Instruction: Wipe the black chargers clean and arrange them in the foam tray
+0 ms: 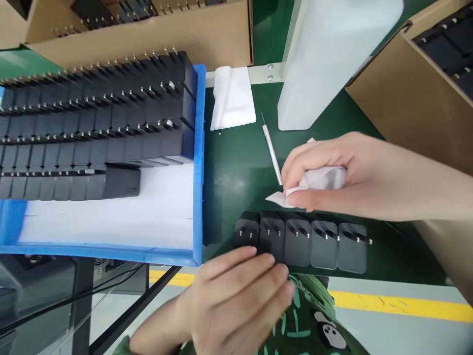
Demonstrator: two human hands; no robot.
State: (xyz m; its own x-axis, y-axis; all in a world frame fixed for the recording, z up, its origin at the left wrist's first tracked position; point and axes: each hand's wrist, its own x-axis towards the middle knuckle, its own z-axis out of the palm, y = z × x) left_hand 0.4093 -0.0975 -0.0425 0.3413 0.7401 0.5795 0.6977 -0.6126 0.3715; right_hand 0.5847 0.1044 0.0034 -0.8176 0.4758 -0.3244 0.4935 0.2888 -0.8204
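- Five black plastic plug adapters [301, 241] with short metal prongs lie side by side in a row at the near edge of the green work mat [236, 167]
- Left hand [240, 301] rests flat against the row's left end, fingers stretched out and touching the first two adapters, gripping nothing
- Right hand [332, 175] is clenched around a crumpled white wiping cloth [318, 182], held just above the row
- Thin silver metal pick [271, 153] lies on the mat just beyond that cloth
- Blue plastic tray [197, 162] to the left holds dense rows of the same adapters
- Risk, as I judge it: the row sits close to the mat's edge, so a hard wipe or a nudge from the left palm could push an adapter off, and the cloth could snag a prong
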